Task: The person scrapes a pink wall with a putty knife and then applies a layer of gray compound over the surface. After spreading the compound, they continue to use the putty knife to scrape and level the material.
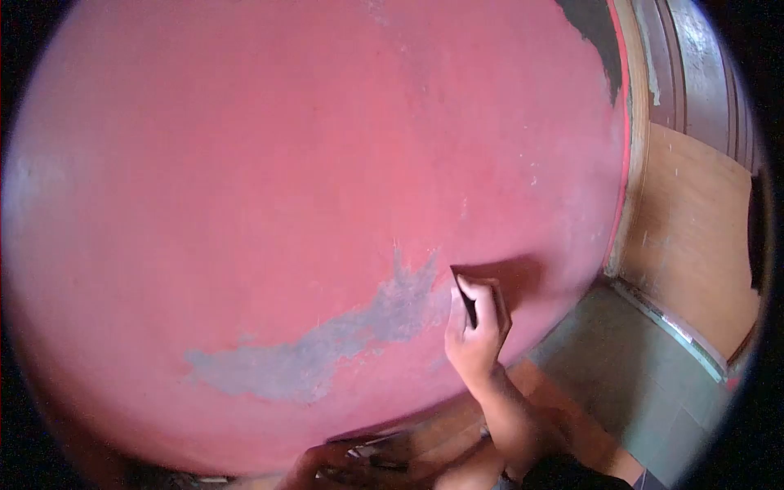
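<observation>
My right hand is closed around a thin dark sheet or blade, whose pointed top corner sticks out past the fingers. The hand is at a large pink-red surface, just right of an irregular grey patch. Whether the thin piece touches the surface is unclear. A shadow falls on the surface to the right of the hand. I cannot make out my left hand.
A pale wooden edge borders the pink surface on the right, with a tan panel beyond it. Grey-green flooring lies at the lower right. Part of a bare leg and cluttered items show at the bottom, partly blurred. Another dark patch marks the upper right.
</observation>
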Demonstrator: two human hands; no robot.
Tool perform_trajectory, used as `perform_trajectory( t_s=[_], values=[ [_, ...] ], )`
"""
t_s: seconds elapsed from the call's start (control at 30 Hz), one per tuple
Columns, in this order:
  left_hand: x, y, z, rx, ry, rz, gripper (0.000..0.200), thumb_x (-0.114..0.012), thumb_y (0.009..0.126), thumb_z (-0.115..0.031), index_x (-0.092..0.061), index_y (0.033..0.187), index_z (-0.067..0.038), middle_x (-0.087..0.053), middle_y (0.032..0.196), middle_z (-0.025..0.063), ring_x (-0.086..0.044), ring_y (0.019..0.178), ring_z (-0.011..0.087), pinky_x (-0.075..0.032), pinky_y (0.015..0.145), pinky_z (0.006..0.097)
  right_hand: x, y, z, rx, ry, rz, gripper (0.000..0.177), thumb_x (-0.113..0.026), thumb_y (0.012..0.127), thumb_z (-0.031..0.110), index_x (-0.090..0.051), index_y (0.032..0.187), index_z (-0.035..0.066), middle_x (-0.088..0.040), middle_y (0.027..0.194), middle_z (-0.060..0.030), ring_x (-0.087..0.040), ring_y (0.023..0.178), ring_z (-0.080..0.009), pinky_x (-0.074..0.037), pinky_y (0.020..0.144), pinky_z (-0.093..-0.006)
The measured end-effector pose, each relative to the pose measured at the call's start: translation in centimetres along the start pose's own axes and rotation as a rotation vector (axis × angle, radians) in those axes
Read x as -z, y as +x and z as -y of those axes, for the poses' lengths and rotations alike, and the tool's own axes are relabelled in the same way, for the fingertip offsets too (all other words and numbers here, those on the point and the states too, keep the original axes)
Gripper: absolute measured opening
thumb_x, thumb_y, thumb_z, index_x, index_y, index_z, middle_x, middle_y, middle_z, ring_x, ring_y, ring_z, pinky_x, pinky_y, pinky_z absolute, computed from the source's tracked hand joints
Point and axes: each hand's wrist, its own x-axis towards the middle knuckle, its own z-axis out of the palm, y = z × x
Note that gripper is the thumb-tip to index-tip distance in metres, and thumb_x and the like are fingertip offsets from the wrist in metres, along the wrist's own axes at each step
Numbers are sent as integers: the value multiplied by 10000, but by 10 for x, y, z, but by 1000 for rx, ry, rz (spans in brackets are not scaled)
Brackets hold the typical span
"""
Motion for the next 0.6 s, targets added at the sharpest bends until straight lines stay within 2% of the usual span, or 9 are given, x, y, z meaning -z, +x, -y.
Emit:
perform_trajectory(
  t_s=[0.1, 0.23, 0.27, 0.3, 0.37, 0.47, 0.57, 0.6],
  values=[
    [-1, 3, 0, 1, -7, 2, 785, -775, 1043, -299, -390, 1688, -71, -560, 1606, 170, -603, 1400, 258, -480, 1211, 421, -5, -22, 9, 71, 13, 42, 221, -763, 877, -37, -715, 1080, 37, -728, 1025, -152, -719, 944, -366, -538, 793, -461],
    [1, 1, 0, 8, -2, 4, 791, -778, 1042, -296, -385, 1691, -71, -557, 1608, 170, -603, 1400, 257, -479, 1213, 420, 0, -9, 6, 57, 2, 51, 171, -764, 931, -8, -725, 1091, 40, -734, 979, -133, -728, 894, -357, -547, 762, -439],
    [0, 0, 0, 7, -6, 0, 792, -778, 1042, -295, -383, 1692, -71, -557, 1609, 170, -603, 1400, 257, -479, 1214, 420, 1, -5, 1, -21, -4, 26, 142, -751, 962, -2, -725, 1100, 21, -746, 987, -143, -744, 922, -348, -566, 801, -425],
    [0, -2, 0, 5, -11, -8, 794, -779, 1042, -294, -382, 1692, -71, -556, 1609, 170, -603, 1400, 256, -479, 1214, 420, 2, -1, 2, -147, 62, -1, 130, -740, 1000, 9, -719, 1128, 2, -765, 1016, -139, -762, 962, -256, -585, 846, -370],
    [-1, -3, -1, -6, -14, -12, 797, -780, 1042, -292, -379, 1694, -71, -555, 1610, 169, -602, 1401, 256, -478, 1215, 420, 8, 10, 1, -378, 313, -56, 177, -727, 1023, 9, -689, 1193, -17, -767, 1037, -121, -746, 976, -160, -588, 865, -311],
    [0, -5, -7, -31, -20, -36, 801, -782, 1041, -290, -375, 1696, -71, -553, 1611, 169, -602, 1401, 254, -477, 1217, 419, 25, 12, -5, -412, 357, -17, 293, -761, 1012, 27, -638, 1271, -28, -746, 1018, -82, -722, 902, -124, -585, 814, -283],
    [11, -14, -32, -76, -57, -89, 806, -783, 1041, -287, -371, 1699, -71, -551, 1613, 169, -602, 1401, 253, -477, 1219, 419, 38, 6, 8, -516, 472, 192, 303, -789, 998, 46, -645, 1258, -15, -747, 1018, -73, -710, 915, -114, -579, 826, -282],
    [15, -19, -48, -96, -86, -110, 807, -784, 1041, -286, -370, 1700, -71, -551, 1613, 169, -601, 1401, 253, -476, 1219, 419, 39, -6, 12, -569, 516, 254, 250, -813, 986, 84, -681, 1180, -2, -746, 1016, -53, -703, 917, -108, -575, 827, -294]
  ],
)
